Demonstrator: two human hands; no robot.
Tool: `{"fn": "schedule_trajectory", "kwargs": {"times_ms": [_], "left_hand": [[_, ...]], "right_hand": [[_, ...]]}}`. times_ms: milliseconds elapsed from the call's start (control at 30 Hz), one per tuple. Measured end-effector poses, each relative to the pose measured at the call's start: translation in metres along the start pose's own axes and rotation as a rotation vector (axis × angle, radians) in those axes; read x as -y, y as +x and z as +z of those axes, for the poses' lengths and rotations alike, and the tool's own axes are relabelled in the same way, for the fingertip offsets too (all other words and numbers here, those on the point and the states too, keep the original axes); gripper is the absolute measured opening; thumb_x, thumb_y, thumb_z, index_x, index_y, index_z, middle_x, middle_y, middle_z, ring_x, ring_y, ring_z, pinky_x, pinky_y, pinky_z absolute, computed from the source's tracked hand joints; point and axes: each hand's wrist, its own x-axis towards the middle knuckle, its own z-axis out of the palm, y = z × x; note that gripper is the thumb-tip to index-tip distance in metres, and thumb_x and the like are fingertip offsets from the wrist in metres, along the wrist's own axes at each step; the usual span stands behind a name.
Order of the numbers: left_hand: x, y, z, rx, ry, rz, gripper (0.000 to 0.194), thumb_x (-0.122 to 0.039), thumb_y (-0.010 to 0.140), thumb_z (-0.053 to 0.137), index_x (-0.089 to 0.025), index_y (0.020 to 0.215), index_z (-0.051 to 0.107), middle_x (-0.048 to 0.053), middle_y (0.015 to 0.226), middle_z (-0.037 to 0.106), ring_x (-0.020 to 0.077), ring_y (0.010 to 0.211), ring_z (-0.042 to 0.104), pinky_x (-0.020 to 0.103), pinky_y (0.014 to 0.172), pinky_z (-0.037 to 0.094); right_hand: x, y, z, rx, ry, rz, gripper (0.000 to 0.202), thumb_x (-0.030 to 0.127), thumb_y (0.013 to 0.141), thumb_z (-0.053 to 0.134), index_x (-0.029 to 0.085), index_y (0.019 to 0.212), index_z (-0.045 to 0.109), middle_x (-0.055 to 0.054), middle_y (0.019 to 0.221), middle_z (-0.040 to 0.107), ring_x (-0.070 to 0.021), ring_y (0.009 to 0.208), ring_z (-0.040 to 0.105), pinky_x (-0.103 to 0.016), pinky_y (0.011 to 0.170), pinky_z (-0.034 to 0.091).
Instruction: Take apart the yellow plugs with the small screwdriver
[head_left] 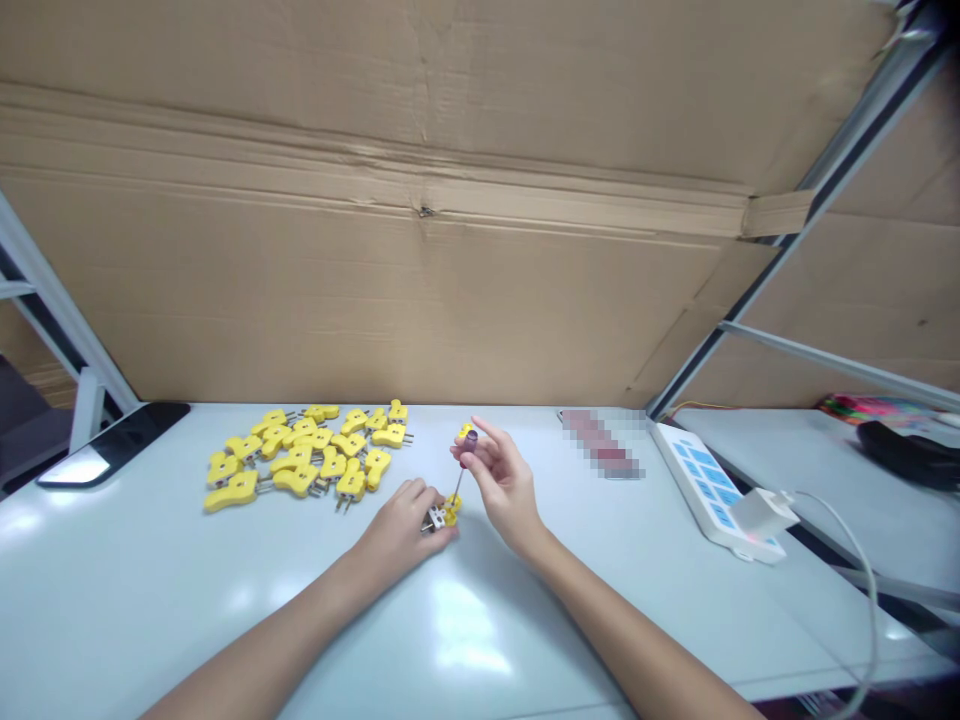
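Observation:
Near the middle of the table, my left hand [403, 528] is closed round a yellow and white plug [451, 508] with metal parts, holding it against the surface. My right hand [504, 484] pinches the dark purple handle of a small screwdriver [470, 441]. The screwdriver leans slightly, and its thin shaft points down with the tip at the yellow part of the plug. Several yellow plugs [297, 479] with metal prongs lie in a loose group to the left of my hands. Another yellow piece [466, 430] shows just behind the screwdriver handle.
A white power strip [694, 480] with a white adapter [763, 514] and cable lies at the right. Left of it is a blurred-out flat object [604, 443]. A cardboard wall [450, 310] stands along the table's back edge. A black glossy object [112, 445] lies at far left.

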Motion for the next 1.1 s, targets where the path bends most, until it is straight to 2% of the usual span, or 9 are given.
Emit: {"fn": "schedule_trajectory", "kwargs": {"times_ms": [67,200,300,400,500,600,767,967,1100], "left_hand": [[-0.0006,0.0001,-0.0008,0.012,0.008,0.003,0.016,-0.022,0.078,0.070,-0.017,0.090,0.061,0.005,0.091,0.060,0.0232,0.088,0.059,0.034,0.078,0.048],[-0.0030,0.0005,-0.0032,0.033,0.013,-0.006,0.016,-0.022,0.079,0.070,-0.017,0.090,0.060,0.006,0.091,0.060,0.0233,0.088,0.059,0.034,0.078,0.048],[-0.0043,0.0007,-0.0044,0.040,0.020,-0.007,0.014,-0.021,0.079,0.068,-0.017,0.090,0.060,0.006,0.091,0.060,0.0233,0.087,0.059,0.035,0.078,0.048],[-0.0043,0.0007,-0.0045,0.037,0.027,-0.002,0.015,-0.021,0.079,0.068,-0.017,0.089,0.059,0.006,0.091,0.060,0.0236,0.088,0.059,0.035,0.078,0.048],[-0.0031,0.0005,-0.0035,0.028,0.027,0.004,0.015,-0.021,0.079,0.069,-0.017,0.089,0.059,0.006,0.090,0.060,0.0237,0.088,0.059,0.035,0.079,0.048],[-0.0017,0.0005,-0.0026,0.019,0.026,0.016,0.015,-0.020,0.079,0.068,-0.017,0.089,0.059,0.005,0.090,0.061,0.0236,0.088,0.060,0.035,0.079,0.049],[-0.0016,0.0007,-0.0031,0.026,0.035,0.021,0.015,-0.022,0.079,0.068,-0.018,0.090,0.059,0.005,0.090,0.061,0.0234,0.088,0.060,0.035,0.078,0.048],[-0.0033,0.0003,-0.0041,0.028,0.031,0.014,0.014,-0.022,0.079,0.068,-0.019,0.089,0.059,0.004,0.089,0.061,0.0226,0.087,0.059,0.034,0.077,0.048],[-0.0018,0.0004,-0.0028,0.022,0.045,0.019,0.014,-0.021,0.079,0.067,-0.019,0.089,0.058,0.004,0.089,0.060,0.0221,0.085,0.059,0.034,0.076,0.048]], "right_hand": [[0.0002,0.0001,-0.0010,0.011,0.019,0.005,0.035,0.033,0.090,0.058,0.029,0.124,0.052,-0.006,0.099,0.070,-0.0198,0.090,0.070,-0.037,0.077,0.058],[0.0005,0.0000,-0.0019,0.059,-0.013,-0.003,0.027,0.034,0.093,0.052,0.027,0.119,0.055,-0.008,0.106,0.068,-0.0203,0.094,0.068,-0.039,0.081,0.057],[-0.0011,-0.0009,-0.0002,0.014,-0.065,-0.040,0.026,0.031,0.089,0.057,0.028,0.115,0.055,-0.008,0.111,0.060,-0.0188,0.095,0.065,-0.036,0.079,0.058],[-0.0042,-0.0015,0.0016,-0.086,-0.163,-0.108,0.028,0.025,0.084,0.064,0.029,0.111,0.057,-0.004,0.101,0.053,-0.0155,0.086,0.060,-0.033,0.075,0.057],[-0.0063,-0.0012,0.0016,-0.100,-0.197,-0.128,0.026,0.021,0.084,0.062,0.030,0.109,0.060,-0.002,0.090,0.052,-0.0145,0.079,0.057,-0.031,0.073,0.057],[-0.0071,-0.0011,0.0008,-0.063,-0.131,-0.085,0.032,0.021,0.086,0.060,0.031,0.116,0.058,-0.002,0.091,0.056,-0.0158,0.083,0.062,-0.032,0.073,0.058],[-0.0084,-0.0024,0.0003,-0.004,0.031,-0.010,0.046,0.030,0.090,0.057,0.033,0.134,0.043,-0.006,0.106,0.064,-0.0188,0.093,0.068,-0.041,0.086,0.057],[-0.0040,-0.0032,0.0004,0.064,0.017,-0.014,0.032,0.033,0.093,0.050,0.030,0.125,0.051,-0.008,0.115,0.060,-0.0188,0.097,0.066,-0.039,0.085,0.057],[-0.0012,-0.0014,0.0002,-0.041,-0.150,-0.085,0.026,0.030,0.086,0.062,0.028,0.112,0.058,-0.006,0.105,0.056,-0.0165,0.087,0.062,-0.033,0.074,0.058]]}}
